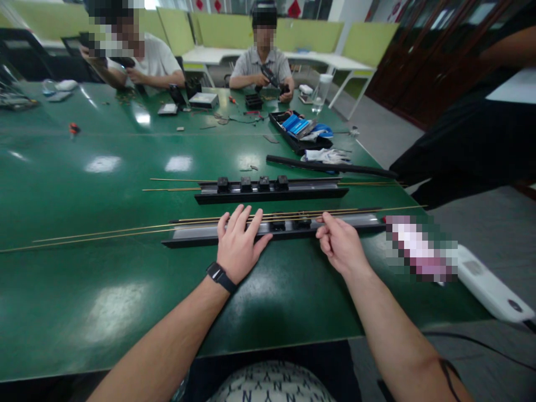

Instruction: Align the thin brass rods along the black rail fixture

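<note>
Just ahead of me lies a long black channel (196,239) with a pale grey inner face and small black blocks (302,220) in it. Thin brass rods (125,230) run along the channel and stick out past both of its ends. My left hand (240,240), wearing a dark wristband, is open, its fingers spread over the rods and the channel. Thumb and forefinger of my right hand (339,240) are pinched together at the rods, gripping a brass rod; the other fingers are curled in.
Behind it sits a similar channel (272,196) with several black blocks and rods. Farther back are a black strip (330,166), gloves (326,156) and a black tray (299,145). Two people sit across the green table (138,296); another stands right. A white device (489,285) lies at the right edge.
</note>
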`<state>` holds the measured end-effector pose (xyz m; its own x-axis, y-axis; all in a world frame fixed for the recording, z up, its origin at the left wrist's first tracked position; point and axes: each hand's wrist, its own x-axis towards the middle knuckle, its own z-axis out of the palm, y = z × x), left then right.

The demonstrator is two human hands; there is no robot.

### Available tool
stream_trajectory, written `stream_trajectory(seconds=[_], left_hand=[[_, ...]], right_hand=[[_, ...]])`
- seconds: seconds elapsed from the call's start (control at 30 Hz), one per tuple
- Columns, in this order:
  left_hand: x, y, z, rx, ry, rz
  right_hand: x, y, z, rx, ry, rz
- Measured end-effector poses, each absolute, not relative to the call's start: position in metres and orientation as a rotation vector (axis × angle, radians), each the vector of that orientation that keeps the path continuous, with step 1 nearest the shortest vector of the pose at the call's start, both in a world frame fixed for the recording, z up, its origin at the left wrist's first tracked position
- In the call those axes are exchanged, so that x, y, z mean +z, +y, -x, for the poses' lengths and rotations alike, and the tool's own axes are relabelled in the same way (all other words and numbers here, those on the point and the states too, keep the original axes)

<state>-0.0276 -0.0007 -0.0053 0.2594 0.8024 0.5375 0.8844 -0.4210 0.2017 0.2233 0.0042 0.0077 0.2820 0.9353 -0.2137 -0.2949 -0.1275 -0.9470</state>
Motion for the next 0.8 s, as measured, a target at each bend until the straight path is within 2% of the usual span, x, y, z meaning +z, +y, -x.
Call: stream_trajectory(seconds=[0.8], left_hand=[[-0.007, 0.006, 0.037, -0.839, -1.612, 2.364]], right_hand=[[0.006, 0.006, -0.213, 1.213, -0.687, 1.239]])
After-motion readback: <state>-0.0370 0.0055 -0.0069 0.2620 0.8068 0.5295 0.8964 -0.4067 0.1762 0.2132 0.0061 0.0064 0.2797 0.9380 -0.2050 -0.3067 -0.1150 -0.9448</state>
